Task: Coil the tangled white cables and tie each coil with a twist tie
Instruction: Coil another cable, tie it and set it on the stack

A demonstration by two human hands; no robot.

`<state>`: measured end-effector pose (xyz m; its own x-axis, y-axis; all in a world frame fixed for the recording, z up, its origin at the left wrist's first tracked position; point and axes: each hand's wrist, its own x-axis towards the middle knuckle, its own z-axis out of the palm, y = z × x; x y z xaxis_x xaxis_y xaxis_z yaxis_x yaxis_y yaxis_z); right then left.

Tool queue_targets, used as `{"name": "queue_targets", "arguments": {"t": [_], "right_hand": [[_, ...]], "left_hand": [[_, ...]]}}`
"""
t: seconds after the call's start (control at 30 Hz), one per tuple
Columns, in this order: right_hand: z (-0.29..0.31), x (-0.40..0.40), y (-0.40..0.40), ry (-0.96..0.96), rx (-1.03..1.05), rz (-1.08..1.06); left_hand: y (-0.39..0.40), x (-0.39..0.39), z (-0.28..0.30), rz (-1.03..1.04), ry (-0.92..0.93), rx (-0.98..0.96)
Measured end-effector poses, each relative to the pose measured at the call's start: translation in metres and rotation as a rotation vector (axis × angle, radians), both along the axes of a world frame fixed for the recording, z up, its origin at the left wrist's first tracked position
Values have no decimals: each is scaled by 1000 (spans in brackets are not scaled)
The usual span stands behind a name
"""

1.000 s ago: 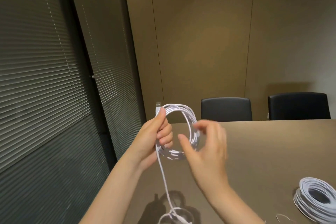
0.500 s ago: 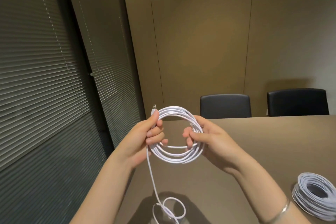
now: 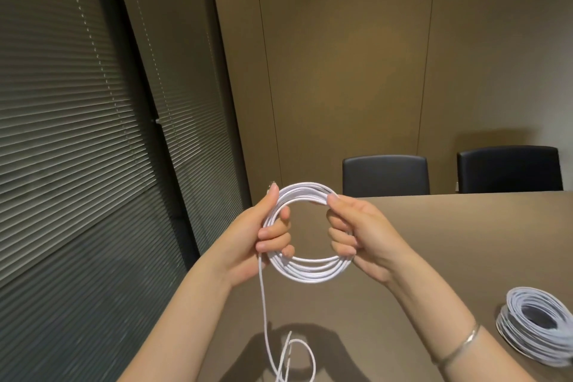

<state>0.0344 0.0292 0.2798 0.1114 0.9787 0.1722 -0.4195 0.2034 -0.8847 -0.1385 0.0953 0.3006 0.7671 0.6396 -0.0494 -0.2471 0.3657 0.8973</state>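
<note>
Head view: left hand (image 3: pixel 263 232) and right hand (image 3: pixel 359 232) both clench the white cable coil (image 3: pixel 310 270), fingers curled through its loop, held up over the table (image 3: pixel 465 242). Loose tail (image 3: pixel 263 313) hanging below left fingers remains uncoiled, no tie visible; finished coil (image 3: pixel 539 326) lies well right of right fingers.

The loose cable tail (image 3: pixel 263 304) drops and runs off the bottom edge, its end unseen. The left hand (image 3: pixel 263 226) covers the plug tip. The second coil (image 3: pixel 536 326) is clipped by the right edge, any tie on it too small to tell.
</note>
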Motion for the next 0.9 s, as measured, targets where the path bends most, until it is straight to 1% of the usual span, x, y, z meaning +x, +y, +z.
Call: {"name": "queue_targets", "arguments": {"t": [0.07,0.17,0.23,0.27,0.3,0.33,0.4,0.47,0.53,0.6,0.7,0.8,0.83,0.9], "right_hand": [[-2,0,1,-4,33,-12],[-12,-4,6,65,44,-10],[-25,-7,10,142,6,42],[-31,-10,11,156,-2,87],[-38,-15,11,129,-13,137],[-45,-21,12,49,-37,174],[-60,-34,13,-219,-84,203],[-76,-42,15,-472,-88,272],[-93,-43,18,-642,-113,305],[-107,-35,22,-740,-162,222],[-120,-10,30,-945,-230,-12],[-129,25,36,-1127,-283,-201],[-134,36,37,-1143,-296,-260],[-145,57,36,-1074,-325,-333]], "left_hand": [[-1,5,2,60,1,24],[4,13,7,180,-69,21],[9,18,11,252,-111,27],[12,20,12,279,-128,32],[15,22,13,301,-143,38],[18,23,14,318,-156,43],[22,25,17,344,-182,52],[25,24,22,360,-202,63],[28,21,29,374,-220,86],[32,12,38,394,-247,119],[40,-3,48,438,-268,162],[49,-20,52,491,-292,166],[52,-25,55,508,-307,160],[58,-37,58,551,-326,159]]}}
